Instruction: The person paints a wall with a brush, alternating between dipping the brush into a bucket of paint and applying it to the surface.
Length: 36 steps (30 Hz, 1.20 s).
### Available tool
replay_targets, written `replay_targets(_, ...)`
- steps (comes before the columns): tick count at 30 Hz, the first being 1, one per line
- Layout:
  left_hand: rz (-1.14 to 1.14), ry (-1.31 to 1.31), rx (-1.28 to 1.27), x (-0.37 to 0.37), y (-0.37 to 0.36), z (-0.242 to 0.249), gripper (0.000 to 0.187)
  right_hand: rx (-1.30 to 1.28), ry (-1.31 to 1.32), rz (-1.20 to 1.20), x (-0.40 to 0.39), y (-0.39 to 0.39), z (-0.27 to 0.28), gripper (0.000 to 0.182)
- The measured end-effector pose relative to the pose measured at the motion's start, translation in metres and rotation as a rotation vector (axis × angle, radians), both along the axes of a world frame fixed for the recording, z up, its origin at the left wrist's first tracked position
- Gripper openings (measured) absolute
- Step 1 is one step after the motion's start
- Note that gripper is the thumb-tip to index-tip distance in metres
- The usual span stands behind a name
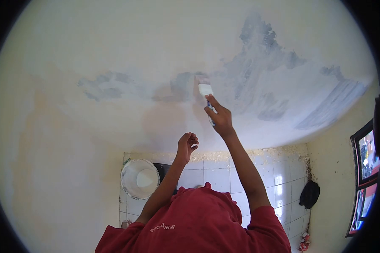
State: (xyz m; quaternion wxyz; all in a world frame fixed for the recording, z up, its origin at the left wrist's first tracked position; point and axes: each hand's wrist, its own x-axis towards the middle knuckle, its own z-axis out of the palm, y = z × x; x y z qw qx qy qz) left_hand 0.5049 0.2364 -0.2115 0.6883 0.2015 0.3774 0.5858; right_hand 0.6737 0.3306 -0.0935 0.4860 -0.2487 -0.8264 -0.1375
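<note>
My right hand (219, 117) grips a paintbrush (205, 89) by its handle, fingers wrapped round it. The brush points upward, its bristles against the wall (156, 46), beside a grey patch (181, 86). White paint coats the lower part of the brush head. Lower and to the left, my left hand (187, 147) hangs in front of the wall, holding nothing. Its fingers are loosely bent and a little apart. Larger grey patches (259, 36) spread over the wall to the right of the brush, some thinly covered in white.
On the tiled floor (215, 170) at lower left stands a white bucket (126, 179) with white paint inside, next to a dark object (161, 168). A black bag-like bundle (310, 195) lies by the right wall. A dark-framed window (361, 181) is at far right.
</note>
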Motion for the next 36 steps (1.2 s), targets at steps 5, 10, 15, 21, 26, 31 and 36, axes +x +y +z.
replay_targets(5,0.008,0.002,0.005,-0.001,0.001,0.000,0.024,-0.235,-0.116,-0.056,-0.011,0.025,-0.103,0.019)
replay_targets(10,0.033,0.007,0.022,-0.006,-0.003,0.001,0.024,-0.470,-0.297,-0.054,-0.007,0.011,-0.136,0.025)
replay_targets(15,0.046,-0.025,-0.012,-0.012,-0.005,0.000,0.021,-0.296,-0.234,0.016,-0.005,0.026,-0.087,0.028)
replay_targets(21,0.047,-0.016,-0.005,-0.007,-0.009,-0.001,0.023,0.015,-0.046,0.021,-0.013,0.024,0.053,0.017)
replay_targets(26,0.063,-0.016,-0.001,-0.004,-0.005,0.006,0.025,0.084,0.047,0.038,-0.022,0.005,0.055,0.015)
replay_targets(31,0.035,-0.017,0.021,-0.001,0.000,0.010,0.023,-0.256,-0.115,-0.027,-0.026,0.018,-0.020,0.026)
replay_targets(36,0.038,0.008,0.041,-0.004,-0.001,0.019,0.023,-0.468,-0.261,-0.028,-0.029,0.012,-0.011,0.031)
